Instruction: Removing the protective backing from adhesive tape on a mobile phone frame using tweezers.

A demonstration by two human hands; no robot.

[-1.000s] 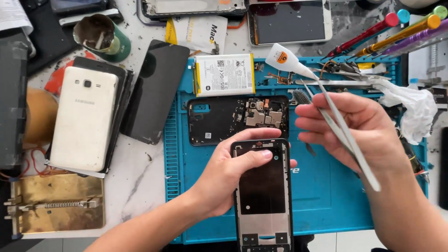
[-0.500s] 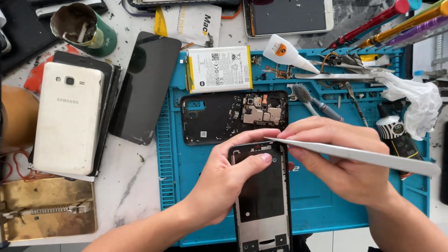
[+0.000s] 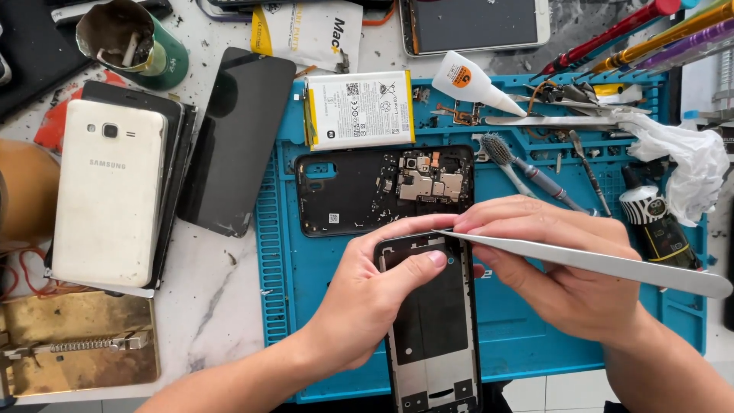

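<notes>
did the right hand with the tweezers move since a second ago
Yes. The right hand dropped from beside the opened black phone toward the phone frame, and the tweezers now lie nearly flat, tip at the frame's top.

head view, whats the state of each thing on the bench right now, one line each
left hand: gripping the top of the phone frame, thumb on its face
right hand: pinching tweezers
tweezers: closed, tips at the frame's top edge
phone frame: stripped, flat on the blue mat
opened phone: back off, board exposed
battery: removed, lying loose
white phone: face down on a stack
glue bottle: on its side
</notes>
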